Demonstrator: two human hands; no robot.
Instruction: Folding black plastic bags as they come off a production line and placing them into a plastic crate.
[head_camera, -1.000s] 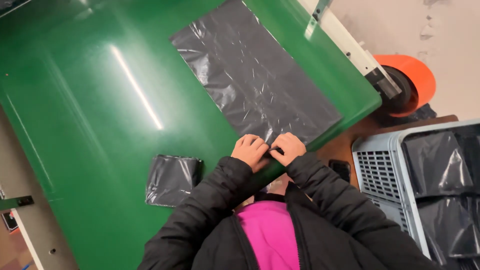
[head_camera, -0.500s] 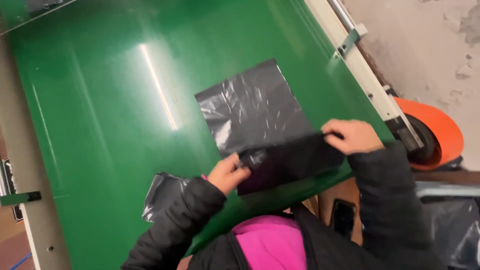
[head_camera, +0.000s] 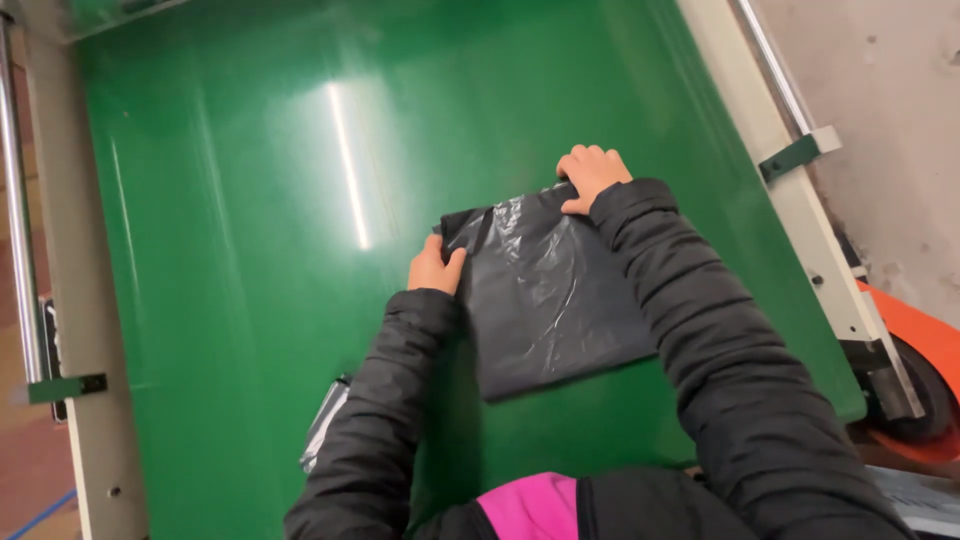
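- Change since a second ago: black plastic bag (head_camera: 545, 300), then spread long and flat toward 1 o'clock on the green table (head_camera: 220, 300), is now doubled over into a squat, thicker rectangle; half a second ago the near edge was in mid-lift.
- Both hands have travelled from the near end of the sheet, at 6 o'clock, out to its far edge at 12 o'clock.
- Reading: one fold looks complete, with the upper layer laid over the lower one; edges appear roughly matched, though the far edge is partly hidden under the hands.
- Left hand (head_camera: 436, 270): sits at the bag's far-left corner, about 10 o'clock of the bag centre; fingers curled, thumb lying on the plastic, pressing rather than lifting as far as I can tell.
- Right hand (head_camera: 592, 178): at the far-right corner, about 1 o'clock of the bag centre; fingers bent into a loose fist, pinching or pinning the edge; exact grip not resolvable.
- Bag lies flat on the table between the two black sleeves, mid-frame, touching both hands.
- Second crumpled dark bag (head_camera: 325, 425): at 7 o'clock, partly under the left sleeve, untouched.
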